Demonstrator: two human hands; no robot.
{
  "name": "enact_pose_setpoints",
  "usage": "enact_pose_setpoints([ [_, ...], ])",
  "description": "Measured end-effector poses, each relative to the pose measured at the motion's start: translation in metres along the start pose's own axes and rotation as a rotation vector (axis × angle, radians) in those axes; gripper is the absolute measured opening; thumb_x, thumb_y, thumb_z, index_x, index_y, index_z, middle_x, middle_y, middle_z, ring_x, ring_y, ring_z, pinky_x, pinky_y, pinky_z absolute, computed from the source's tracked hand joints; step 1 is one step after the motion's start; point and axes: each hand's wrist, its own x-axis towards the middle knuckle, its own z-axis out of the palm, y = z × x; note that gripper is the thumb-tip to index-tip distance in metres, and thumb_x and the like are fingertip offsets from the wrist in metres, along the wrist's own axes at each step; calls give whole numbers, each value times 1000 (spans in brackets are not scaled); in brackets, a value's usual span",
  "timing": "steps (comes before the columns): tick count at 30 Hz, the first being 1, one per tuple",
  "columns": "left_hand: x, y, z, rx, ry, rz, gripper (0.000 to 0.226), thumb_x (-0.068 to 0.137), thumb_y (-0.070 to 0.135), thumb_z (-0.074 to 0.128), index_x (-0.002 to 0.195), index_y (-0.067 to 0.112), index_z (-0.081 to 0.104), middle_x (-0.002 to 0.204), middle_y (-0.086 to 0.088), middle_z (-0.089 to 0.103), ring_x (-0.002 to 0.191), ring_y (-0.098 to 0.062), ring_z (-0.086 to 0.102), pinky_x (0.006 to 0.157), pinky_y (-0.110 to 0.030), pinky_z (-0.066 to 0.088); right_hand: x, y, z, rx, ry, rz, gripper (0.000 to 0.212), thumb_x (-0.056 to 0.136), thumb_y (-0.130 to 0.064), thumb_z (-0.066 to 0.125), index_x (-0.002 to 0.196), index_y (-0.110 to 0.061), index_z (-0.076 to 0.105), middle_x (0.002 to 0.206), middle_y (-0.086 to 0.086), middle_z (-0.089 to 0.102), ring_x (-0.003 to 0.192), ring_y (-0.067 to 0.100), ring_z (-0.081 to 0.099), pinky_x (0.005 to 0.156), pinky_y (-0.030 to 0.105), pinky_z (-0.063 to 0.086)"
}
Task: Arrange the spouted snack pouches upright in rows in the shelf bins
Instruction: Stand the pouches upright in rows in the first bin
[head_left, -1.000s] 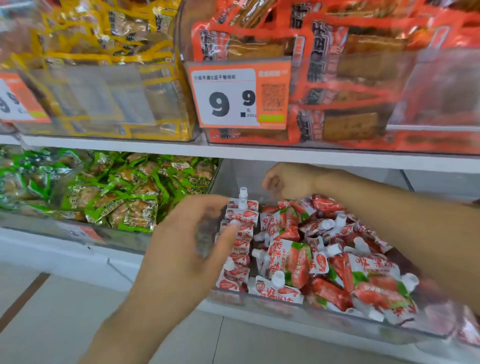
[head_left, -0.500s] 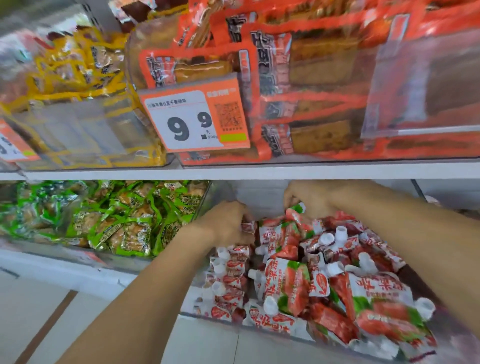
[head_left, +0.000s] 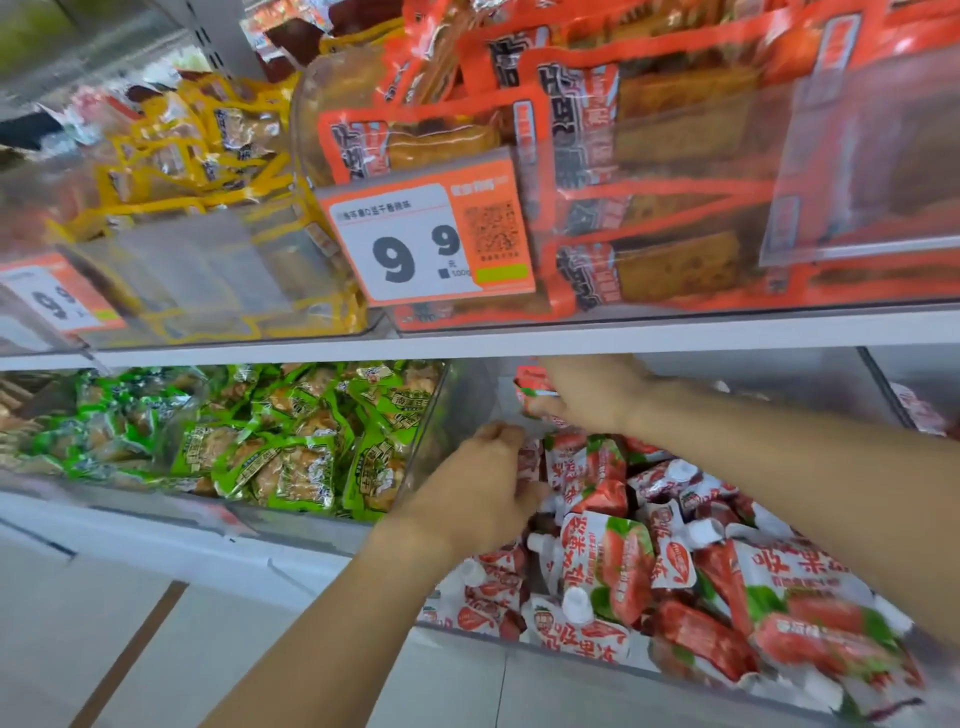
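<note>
A clear shelf bin (head_left: 457, 410) on the lower shelf holds many red-and-white spouted snack pouches (head_left: 613, 566) with white caps. A row of them stands upright along the bin's left wall (head_left: 493, 587); the others lie jumbled to the right. My right hand (head_left: 587, 395) is at the back of the bin, just under the upper shelf, and grips one red pouch (head_left: 530, 382) lifted above the pile. My left hand (head_left: 483, 488) rests with curled fingers against the top of the upright row at the left side; its fingertips are hidden among the pouches.
Green snack packets (head_left: 291, 441) fill the neighbouring bin on the left. The shelf above (head_left: 571, 332) carries orange packets (head_left: 649, 156) and yellow packets (head_left: 197, 156), with a 9.9 price tag (head_left: 431, 239) in front. It hangs low over the bin. Pale floor lies below.
My left hand reached forward into the bin to the upright row. My right hand lifted a pouch up off the pile at the back. The camera tilted and moved closer.
</note>
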Motion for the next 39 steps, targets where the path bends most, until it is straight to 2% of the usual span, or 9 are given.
enact_pose_setpoints([
  [2,-21,0,-1,-27,75,21,60,94,43,54,146,20,34,141,-2,45,127,-20,47,101,-27,39,6,-4,0,35,-136,21,59,82,-36,76,130,-13,52,119,8,61,104,26,60,83,28,48],
  [5,-47,-8,11,-81,114,8,75,92,47,54,153,26,16,146,3,40,132,-18,42,105,-32,40,13,-6,4,-21,-311,2,48,83,-13,71,128,-18,55,129,4,56,106,22,55,83,23,43],
  [10,-64,-15,25,-156,158,25,76,91,50,54,152,28,15,149,7,30,133,-16,39,105,-28,35,21,-5,1,-55,-137,4,26,100,-24,50,120,-11,60,124,9,62,108,25,56,94,31,45],
  [13,-67,-17,27,-164,173,14,76,92,46,55,152,26,14,152,4,27,135,-19,37,105,-30,35,24,-21,-4,59,-15,87,46,102,-48,39,120,-12,63,123,5,64,114,24,57,98,34,44],
  [18,-68,-17,33,-203,233,-2,75,92,41,57,152,24,16,146,0,35,130,-23,42,105,-33,38,17,-35,3,265,-442,81,47,103,-46,36,139,-20,52,149,-1,46,135,18,43,109,27,29],
  [25,-64,-16,37,-193,250,-43,74,87,40,62,148,23,24,140,-3,44,126,-25,46,104,-39,42,30,-23,21,563,-320,135,27,104,-23,45,119,-14,65,119,0,65,111,15,58,92,24,41],
  [31,-62,-15,36,-163,262,-36,73,88,40,62,148,26,23,140,1,44,129,-22,43,110,-35,36,30,-2,13,692,-415,224,39,103,-30,46,142,-27,48,146,-1,48,133,21,46,109,42,40],
  [36,-59,-10,39,-175,268,-73,70,86,47,63,144,26,30,135,1,46,123,-19,47,103,-34,43,11,11,-9,262,-256,135,27,96,-21,61,120,-10,63,126,5,63,101,14,62,90,20,49],
  [39,-56,-6,34,-152,254,-101,67,86,48,62,142,26,33,133,0,46,122,-20,48,104,-36,42,-4,11,1,-32,-398,98,45,86,-41,72,124,-18,64,121,-3,65,105,16,61,96,31,50],
])
